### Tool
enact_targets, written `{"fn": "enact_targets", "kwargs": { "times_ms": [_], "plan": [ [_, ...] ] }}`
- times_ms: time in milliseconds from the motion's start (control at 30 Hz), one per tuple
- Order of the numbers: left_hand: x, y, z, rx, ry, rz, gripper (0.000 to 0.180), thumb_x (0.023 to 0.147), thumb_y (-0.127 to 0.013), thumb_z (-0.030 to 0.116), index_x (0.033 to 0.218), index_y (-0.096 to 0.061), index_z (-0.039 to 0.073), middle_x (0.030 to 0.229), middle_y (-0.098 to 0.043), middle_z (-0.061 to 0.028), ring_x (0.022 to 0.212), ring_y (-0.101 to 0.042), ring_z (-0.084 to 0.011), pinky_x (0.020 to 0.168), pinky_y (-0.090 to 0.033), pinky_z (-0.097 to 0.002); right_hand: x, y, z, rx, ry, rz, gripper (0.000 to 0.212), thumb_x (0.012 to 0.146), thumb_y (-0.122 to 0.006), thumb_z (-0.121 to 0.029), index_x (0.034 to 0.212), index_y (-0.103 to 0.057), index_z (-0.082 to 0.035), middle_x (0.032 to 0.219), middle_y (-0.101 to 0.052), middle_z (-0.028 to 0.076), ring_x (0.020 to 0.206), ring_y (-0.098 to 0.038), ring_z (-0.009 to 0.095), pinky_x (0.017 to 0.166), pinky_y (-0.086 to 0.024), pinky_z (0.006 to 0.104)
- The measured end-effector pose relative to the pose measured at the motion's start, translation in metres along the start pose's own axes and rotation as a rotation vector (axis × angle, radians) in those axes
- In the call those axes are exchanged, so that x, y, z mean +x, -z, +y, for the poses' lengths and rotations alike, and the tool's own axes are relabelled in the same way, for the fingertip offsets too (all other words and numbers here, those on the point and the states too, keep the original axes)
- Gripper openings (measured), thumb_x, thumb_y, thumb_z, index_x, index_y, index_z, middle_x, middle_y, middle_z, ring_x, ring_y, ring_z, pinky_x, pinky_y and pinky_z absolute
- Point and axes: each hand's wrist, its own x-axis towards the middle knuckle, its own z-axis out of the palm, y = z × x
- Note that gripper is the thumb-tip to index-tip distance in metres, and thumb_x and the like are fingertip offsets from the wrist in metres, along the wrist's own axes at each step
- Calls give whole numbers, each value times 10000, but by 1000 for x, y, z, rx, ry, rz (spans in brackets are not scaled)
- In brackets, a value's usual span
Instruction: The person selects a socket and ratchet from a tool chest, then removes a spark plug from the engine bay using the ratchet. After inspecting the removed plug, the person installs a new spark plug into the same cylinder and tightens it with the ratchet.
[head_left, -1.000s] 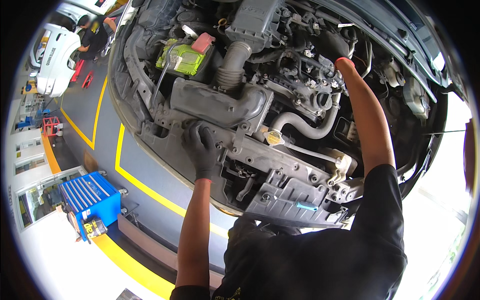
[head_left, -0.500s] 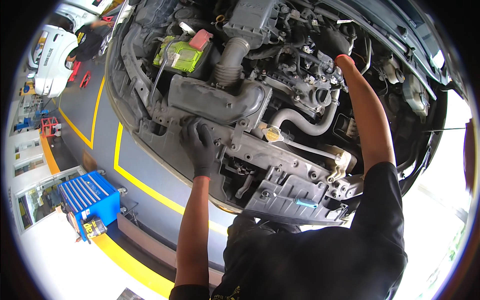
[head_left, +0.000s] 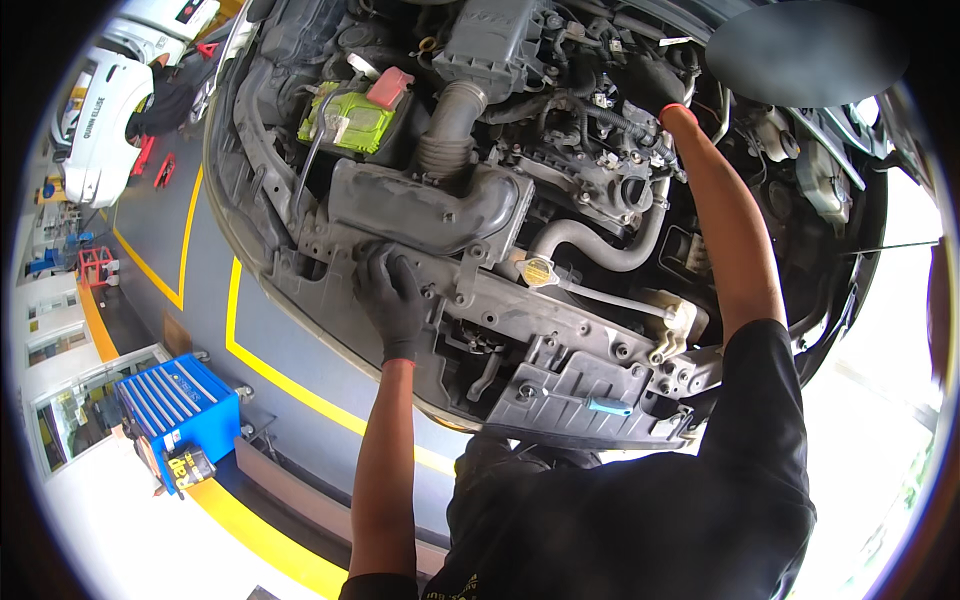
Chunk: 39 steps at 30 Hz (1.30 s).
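My left hand [head_left: 388,300], in a dark glove with a red cuff, rests on the plastic front panel [head_left: 335,300] of a car's engine bay. Its fingers are loosely bent, the thumb stands a little apart, and nothing is held. Just beyond it lies the black air intake duct [head_left: 420,205]. My right hand [head_left: 650,85], gloved alike, reaches deep among hoses and wiring at the back of the engine [head_left: 600,175]. Its fingers blend into the dark parts there, so I cannot make out what they touch. A corrugated hose [head_left: 620,122] runs beside that hand.
A battery with a lime-green top [head_left: 350,120] and red terminal cover [head_left: 390,88] sits at the left. The radiator cap [head_left: 538,271] and a light-blue handled tool [head_left: 608,406] are in front. A blue tool cabinet [head_left: 185,405] stands on the floor at left.
The view has shifted slightly, so the engine bay sits a little further left. My left hand stays on the front panel and my right hand among the rear hoses.
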Motion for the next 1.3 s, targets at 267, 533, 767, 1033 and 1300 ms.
{"fn": "enact_targets", "kwargs": {
  "times_ms": [267, 533, 767, 1033, 1300],
  "plan": [
    [2, -8, 2, -12, -15, -24, 268, 1087, -611, 221, 1246, -709, 29, 1252, -720, -182, 1187, -663, -407, 1052, -480, -568, -39, -11, 17, -106, 24, 229, 426, 1019, -680, -510, 1229, -758, -147, 1067, -811, 196, 985, -767, 458, 789, -604, 573],
    [-2, 0, 2, -101, 36, 4, 289, 1083, -620, 248, 1256, -705, 32, 1245, -717, -194, 1182, -667, -415, 1017, -505, -562, -440, -5, -133, 179, 544, -160, 396, 973, -790, -477, 1182, -772, -142, 999, -694, 88, 883, -712, 286, 747, -593, 448],
    [-3, -3, -7, -34, -62, 57, 300, 1075, -651, 272, 1243, -711, 31, 1203, -695, -210, 1146, -661, -432, 982, -519, -556, -531, -69, -152, 35, 360, -86, 314, 1051, -703, -253, 1281, -654, -45, 1197, -664, 131, 1107, -667, 327, 865, -582, 501],
    [-1, 0, -3, -74, -119, 119, 302, 1054, -649, 289, 1209, -709, 36, 1241, -699, -196, 1243, -623, -425, 1070, -482, -590, -459, 18, -140, 1156, -267, 93, 372, 1154, -555, -365, 1265, -687, -35, 910, -692, 53, 763, -627, 169, 699, -519, 331],
    [-6, 2, 1, -246, 67, -78, 316, 1122, -611, 235, 1317, -678, -5, 1275, -704, -235, 1188, -697, -427, 1003, -558, -495, -226, 47, -18, 763, 198, 293, 368, 1192, -540, -334, 1445, -700, -120, 939, -716, 35, 761, -651, 119, 693, -516, 282]
  ]
}}
